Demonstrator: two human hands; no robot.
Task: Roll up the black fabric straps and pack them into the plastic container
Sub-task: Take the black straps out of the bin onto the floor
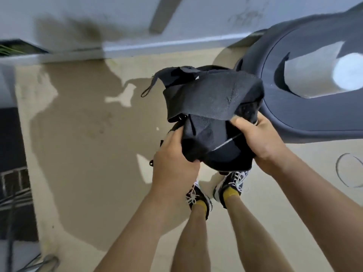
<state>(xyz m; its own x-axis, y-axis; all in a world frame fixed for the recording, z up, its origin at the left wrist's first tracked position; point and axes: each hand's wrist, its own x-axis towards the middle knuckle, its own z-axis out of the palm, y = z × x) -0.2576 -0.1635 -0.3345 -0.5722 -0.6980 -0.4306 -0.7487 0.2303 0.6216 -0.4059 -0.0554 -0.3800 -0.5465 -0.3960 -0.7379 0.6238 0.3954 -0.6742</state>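
The left hand [174, 163] and right hand [261, 142] are bare, as are forearms [137, 222] and lower legs [196, 242]; yellow socks [231, 194] meet dark sneakers [228, 186] with white laces [238, 177] (soles [215, 192] white too).

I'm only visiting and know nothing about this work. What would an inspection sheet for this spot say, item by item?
Surface: beige floor, mottled with darker patches.
Job's things: crumpled bundle of black fabric, held in the air above the feet; plastic container not identifiable.
Clutter: large dark grey curved object at right, white patches inside.
Hands: left hand and right hand both grip the bundle from below.
Cables: dark cable at lower left, blurred.
Surroundings: pale wall behind; dark laced shoes below.
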